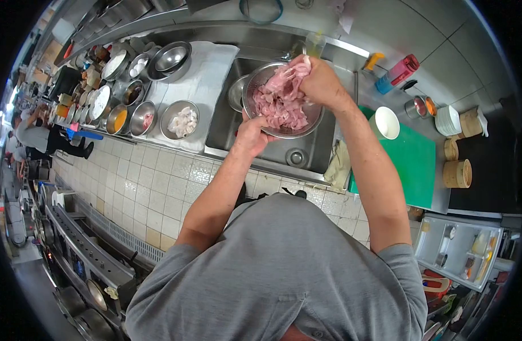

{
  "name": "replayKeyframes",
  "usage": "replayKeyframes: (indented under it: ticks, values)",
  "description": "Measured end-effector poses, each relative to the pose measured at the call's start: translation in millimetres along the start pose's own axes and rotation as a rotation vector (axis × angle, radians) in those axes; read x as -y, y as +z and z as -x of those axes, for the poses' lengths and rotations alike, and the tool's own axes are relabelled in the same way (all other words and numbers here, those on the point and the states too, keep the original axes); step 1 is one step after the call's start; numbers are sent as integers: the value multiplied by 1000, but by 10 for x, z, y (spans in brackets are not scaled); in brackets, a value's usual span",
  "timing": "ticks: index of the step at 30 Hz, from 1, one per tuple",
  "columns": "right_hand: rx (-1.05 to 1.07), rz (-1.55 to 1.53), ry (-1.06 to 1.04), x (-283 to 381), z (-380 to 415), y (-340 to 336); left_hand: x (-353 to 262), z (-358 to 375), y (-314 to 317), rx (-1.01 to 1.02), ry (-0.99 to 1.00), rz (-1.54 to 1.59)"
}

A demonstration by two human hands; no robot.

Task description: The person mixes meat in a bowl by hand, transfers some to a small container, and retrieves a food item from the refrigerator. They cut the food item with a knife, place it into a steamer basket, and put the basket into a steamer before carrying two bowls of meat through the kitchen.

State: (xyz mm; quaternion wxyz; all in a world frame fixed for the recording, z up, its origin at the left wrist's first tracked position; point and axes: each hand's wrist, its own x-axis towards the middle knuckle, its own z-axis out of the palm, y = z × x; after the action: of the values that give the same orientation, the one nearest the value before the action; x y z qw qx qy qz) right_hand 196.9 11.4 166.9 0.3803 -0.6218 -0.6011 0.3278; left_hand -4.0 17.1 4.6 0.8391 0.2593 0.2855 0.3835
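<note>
A metal bowl (317,118) full of pink raw meat slices (278,105) is held over the sink (215,133). My left hand (252,135) grips the bowl's near left rim, its thumb over the edge. My right hand (322,84) is closed on a clump of the meat at the bowl's upper right, lifted above the rest. Another metal bowl (236,94) sits in the sink just left of the held one. The sink's drain (296,157) shows below the held bowl.
Left of the sink, a white cloth (207,68) bears a bowl of pale pieces (182,120), with several ingredient bowls beyond. On the right lie a green cutting board (411,165), a white container (385,123) and a cloth (338,165). A person (36,136) stands far left.
</note>
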Motion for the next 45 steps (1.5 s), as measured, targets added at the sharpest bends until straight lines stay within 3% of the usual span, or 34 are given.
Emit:
replayKeyframes:
  ticks: [3,5,6,8,15,19,26,36,39,41,42,45]
  values:
    - [2,104,-32,-440,-4,182,-74,77,125,48,45,-28]
    - [358,496,-156,-747,-33,193,-67,79,144,29,53,-15]
    - [359,498,-159,-778,35,254,-63,82,141,3,61,2]
    - [120,778,-110,-781,306,418,32,52,64,39,8,59]
    - [85,786,16,-904,247,512,221,79,49,93,-39,80]
    - [-5,823,33,-751,203,486,26,142,327,95,55,6]
    - [-120,778,-79,-712,59,405,-157,71,340,162,59,-8]
    - [-131,752,-2,-774,106,381,-89,-35,242,195,45,-24]
    - [-34,661,-24,-838,155,243,-12,-133,129,231,-15,47]
    - [192,516,10,-760,213,99,58,-100,108,259,-64,106]
    - [207,613,5,-607,320,42,84,-58,125,206,-71,69]
    - [19,719,-26,-928,447,343,271,-39,77,158,-137,83]
